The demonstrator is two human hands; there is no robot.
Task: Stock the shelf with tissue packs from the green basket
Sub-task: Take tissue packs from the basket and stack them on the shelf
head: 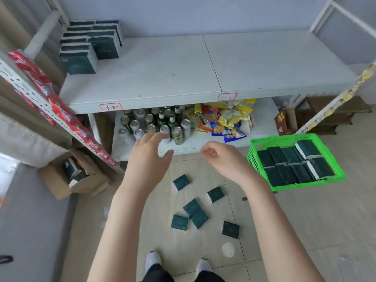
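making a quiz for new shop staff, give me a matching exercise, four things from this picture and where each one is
Things:
1. stacked tissue packs
2. loose tissue packs
3. drink cans
4. green basket

Places:
A. lower shelf, left part
B. floor, right of the hands
C. upper shelf, back left corner
D. floor tiles, between the arms

Pairs: 1-C, 2-D, 3-A, 4-B

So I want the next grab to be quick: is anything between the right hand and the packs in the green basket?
Nothing visible is. The right hand is empty, just left of the green basket, whose top is open with the tissue packs exposed. The loose packs on the floor lie below the arms, off that path.
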